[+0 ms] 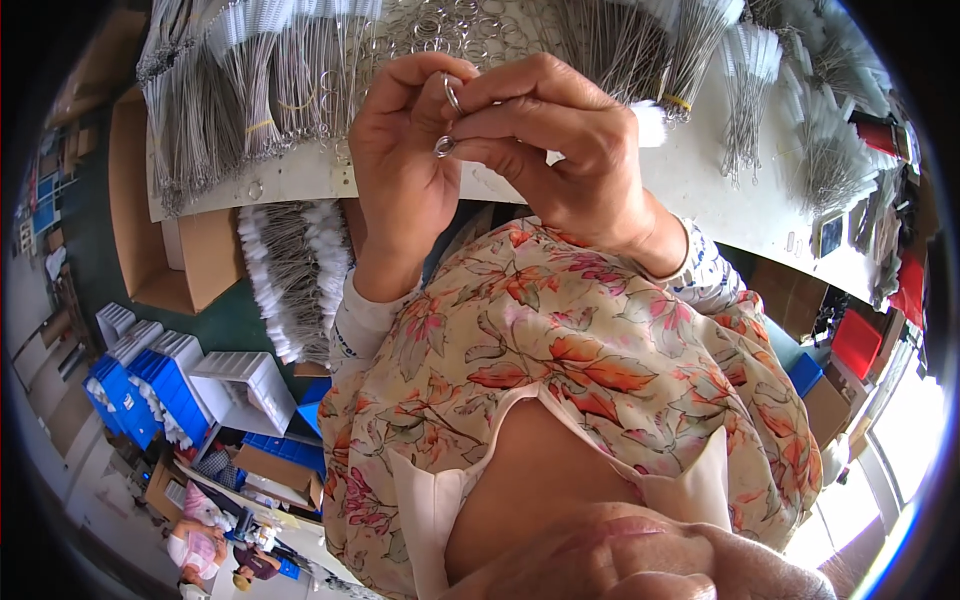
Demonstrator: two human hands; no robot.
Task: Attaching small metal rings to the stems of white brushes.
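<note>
My two hands meet above the near edge of the table, fingertips almost touching. The fingers of my left hand (405,165) are closed in a pinch at a shiny metal ring (452,95). From the other side, the bent fingers of my right hand (570,135) pinch at the same ring. A smaller metal loop (444,147) shows just below, at the tip of my right hand's lower fingers. Whether loop and ring are joined is hidden by the fingers. Behind my hands lies a spread of loose metal rings (450,28).
Bundles of wire-stemmed brushes with white bristles (250,85) crowd the white table (490,185) on the left, more brushes (750,90) on the right. Below stand an open cardboard box (150,220), a brush stack (290,280) and grey and blue crates (240,390). Other people (195,550) are farther off.
</note>
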